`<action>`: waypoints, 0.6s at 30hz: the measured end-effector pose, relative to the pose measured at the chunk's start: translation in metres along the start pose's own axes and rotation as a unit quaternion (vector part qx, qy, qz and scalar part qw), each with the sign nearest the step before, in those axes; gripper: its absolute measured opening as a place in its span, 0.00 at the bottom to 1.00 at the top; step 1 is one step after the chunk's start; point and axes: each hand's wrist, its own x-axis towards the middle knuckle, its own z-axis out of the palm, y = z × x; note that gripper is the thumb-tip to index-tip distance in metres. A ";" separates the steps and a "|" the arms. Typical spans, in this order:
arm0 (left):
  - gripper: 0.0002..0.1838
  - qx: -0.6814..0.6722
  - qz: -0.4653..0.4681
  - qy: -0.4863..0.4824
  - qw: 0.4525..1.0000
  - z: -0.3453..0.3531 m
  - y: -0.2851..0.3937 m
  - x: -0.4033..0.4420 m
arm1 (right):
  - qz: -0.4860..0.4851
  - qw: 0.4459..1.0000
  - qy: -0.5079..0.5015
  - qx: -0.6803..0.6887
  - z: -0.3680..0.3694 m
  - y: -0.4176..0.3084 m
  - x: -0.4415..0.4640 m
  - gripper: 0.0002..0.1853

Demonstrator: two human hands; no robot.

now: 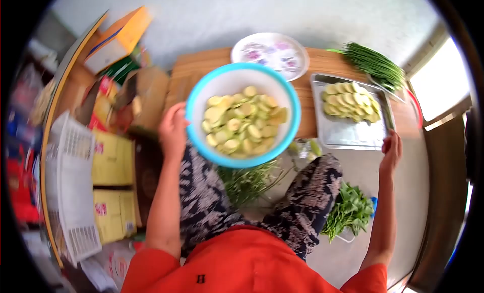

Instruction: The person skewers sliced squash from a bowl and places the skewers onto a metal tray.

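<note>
A white basin with a turquoise rim [294, 136] is raised in front of me, over the table's near edge and my lap. Pale green-yellow vegetable rounds [239, 122], resembling sliced zucchini, lie loosely inside it. My left hand [172, 129] grips the basin's left rim, fingers partly hidden by it. To the right, a metal tray [348, 136] rests on the table with more slices [351, 101] laid in overlapping rows. My right hand [391, 151] is at the tray's near right corner, its fingers curled closed on the edge.
A floral plate [272, 53] sits behind the basin on the wooden table [184, 76]. A bundle of long green stalks [375, 66] lies at the back right. Leafy greens [348, 212] are by my right knee. Yellow boxes [113, 159] and a white crate [73, 187] stand left.
</note>
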 end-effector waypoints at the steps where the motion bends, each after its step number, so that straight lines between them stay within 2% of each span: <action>1: 0.13 -0.003 0.022 0.005 1.000 -0.001 -0.011 0.002 | -0.016 0.999 -0.037 -0.034 0.023 -0.018 -0.025 0.14; 3: 0.11 -0.019 0.002 0.021 1.000 -0.001 0.000 -0.002 | -0.001 0.994 -0.098 -0.053 0.055 -0.031 -0.069 0.17; 4: 0.10 -0.010 0.029 0.040 0.999 -0.007 -0.004 -0.005 | 0.038 0.981 -0.172 -0.075 0.072 -0.019 -0.098 0.18; 5: 0.10 -0.009 0.063 0.039 0.997 0.000 -0.006 -0.002 | 0.062 0.976 -0.200 -0.056 0.078 -0.005 -0.111 0.19; 7: 0.09 -0.026 0.045 0.036 0.998 -0.002 -0.009 0.001 | 0.105 0.963 -0.243 -0.051 0.094 0.008 -0.134 0.18; 8: 0.10 -0.003 0.009 0.024 1.000 -0.009 -0.007 0.005 | 0.056 0.955 -0.264 -0.120 0.100 0.009 -0.141 0.18; 9: 0.12 -0.081 0.004 0.049 0.996 -0.012 -0.011 0.013 | 0.009 0.940 -0.283 -0.190 0.103 0.008 -0.148 0.18; 11: 0.15 -0.224 -0.104 0.067 0.967 -0.038 -0.018 0.035 | 0.015 0.933 -0.292 -0.211 0.108 0.002 -0.151 0.18; 13: 0.17 -0.244 -0.119 0.125 0.954 -0.055 -0.060 0.062 | 0.017 0.927 -0.295 -0.230 0.111 -0.002 -0.150 0.18; 14: 0.17 -0.187 -0.136 0.118 0.966 -0.064 -0.085 0.071 | 0.022 0.931 -0.290 -0.222 0.114 -0.003 -0.150 0.18; 15: 0.17 -0.187 -0.137 0.121 0.965 -0.069 -0.104 0.071 | 0.028 0.934 -0.285 -0.213 0.116 -0.002 -0.150 0.18; 18: 0.12 0.016 -0.157 0.045 0.986 -0.080 -0.151 0.071 | 0.016 0.929 -0.290 -0.227 0.120 0.004 -0.152 0.17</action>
